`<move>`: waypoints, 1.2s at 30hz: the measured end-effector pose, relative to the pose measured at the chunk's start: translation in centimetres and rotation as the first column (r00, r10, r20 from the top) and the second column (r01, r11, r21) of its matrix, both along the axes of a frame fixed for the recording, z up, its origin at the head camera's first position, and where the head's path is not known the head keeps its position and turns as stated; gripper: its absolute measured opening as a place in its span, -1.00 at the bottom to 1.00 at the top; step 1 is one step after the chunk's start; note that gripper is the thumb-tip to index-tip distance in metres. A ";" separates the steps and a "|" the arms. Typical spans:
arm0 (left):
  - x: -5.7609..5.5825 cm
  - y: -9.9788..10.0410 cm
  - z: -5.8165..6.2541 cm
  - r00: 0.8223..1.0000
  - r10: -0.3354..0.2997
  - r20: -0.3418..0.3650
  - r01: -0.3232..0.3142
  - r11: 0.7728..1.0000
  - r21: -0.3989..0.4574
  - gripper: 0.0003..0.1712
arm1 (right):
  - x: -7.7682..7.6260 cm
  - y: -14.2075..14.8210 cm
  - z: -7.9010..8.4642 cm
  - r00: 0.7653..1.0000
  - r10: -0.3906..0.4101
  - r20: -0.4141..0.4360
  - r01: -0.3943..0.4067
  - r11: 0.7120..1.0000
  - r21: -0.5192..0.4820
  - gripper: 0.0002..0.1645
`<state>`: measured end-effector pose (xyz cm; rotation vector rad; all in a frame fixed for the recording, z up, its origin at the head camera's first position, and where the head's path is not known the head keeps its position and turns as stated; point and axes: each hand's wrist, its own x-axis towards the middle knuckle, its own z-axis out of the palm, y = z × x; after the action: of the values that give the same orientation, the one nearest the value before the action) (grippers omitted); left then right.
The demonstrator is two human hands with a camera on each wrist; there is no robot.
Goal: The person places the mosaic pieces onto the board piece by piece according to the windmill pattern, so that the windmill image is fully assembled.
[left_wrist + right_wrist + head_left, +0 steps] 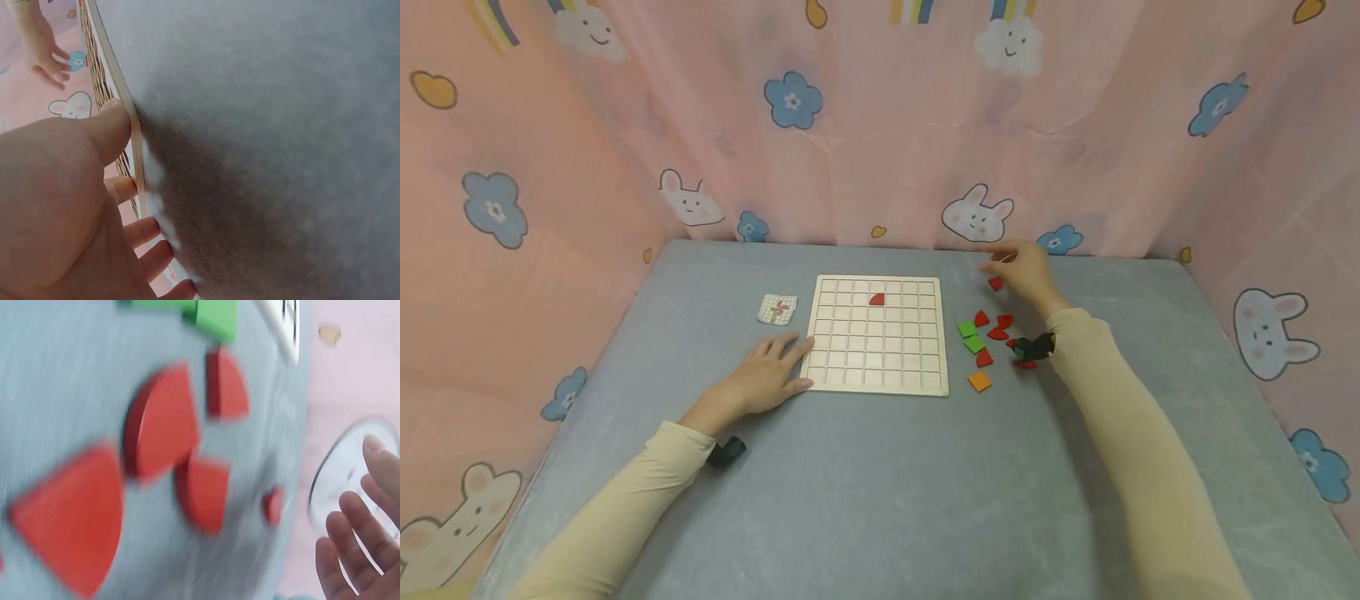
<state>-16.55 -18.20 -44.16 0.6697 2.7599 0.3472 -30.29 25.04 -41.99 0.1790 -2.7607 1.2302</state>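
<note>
A pale grid board (880, 393) lies on the table with one red quarter-round piece (877, 299) in an upper cell. My left hand (767, 375) rests at the board's left edge, thumb and index finger touching it and the other fingers spread on the table. Beyond the loose pieces, my right hand (1024, 268) hovers with loosely bent fingers; nothing shows between them in the right wrist view. Just below it lies a red piece (996, 283). Nearer are several red quarter-round pieces (165, 425), two green squares (974, 344) and an orange square (980, 382).
A small card (777, 309) with a printed grid pattern lies left of the board. The grey table (880, 492) meets a pink patterned curtain (865, 167) at its back and sides. The right forearm partly covers some red pieces.
</note>
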 end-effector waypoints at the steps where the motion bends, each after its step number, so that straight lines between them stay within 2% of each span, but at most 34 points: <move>1: 0.0 0.0 -0.1 1.000 0.000 0.000 0.000 1.000 -0.001 -0.21 | 0.1 0.6 -0.1 1.000 -0.011 0.013 0.011 1.000 0.005 -0.51; 10: 0.0 0.0 -0.1 1.000 0.006 0.004 -0.006 1.000 -0.010 -0.19 | 0.1 3.7 -1.8 0.988 -0.028 0.154 0.019 0.998 0.060 -0.40; 15: -0.1 0.0 -0.2 1.000 0.006 -0.001 -0.006 1.000 -0.005 -0.19 | 0.0 4.0 -2.0 0.982 -0.014 0.188 0.005 0.999 0.050 -0.40; 21: -0.1 -0.1 -0.3 1.000 0.004 -0.007 -0.004 1.000 -0.008 -0.20 | 0.1 3.9 -1.8 0.982 0.019 0.190 -0.040 0.993 0.108 -0.39; 27: 0.0 -0.1 -0.2 1.000 -0.001 -0.010 0.001 1.000 0.000 -0.21 | 0.8 3.0 -1.5 0.975 0.094 0.200 -0.121 0.985 0.127 -0.43; 33: 0.1 0.0 -0.2 1.000 -0.004 -0.015 0.004 1.000 0.000 -0.21 | 2.0 2.8 -1.6 0.936 0.198 0.290 -0.243 0.962 0.124 -0.48; 36: 0.0 -0.1 -0.2 1.000 0.000 -0.012 0.000 1.000 -0.003 -0.21 | 2.4 2.9 -1.7 0.926 0.222 0.305 -0.271 0.954 0.126 -0.51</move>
<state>-16.51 -18.25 -44.34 0.6735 2.7711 0.3398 -27.90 27.93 -43.68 0.4064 -3.1795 1.1571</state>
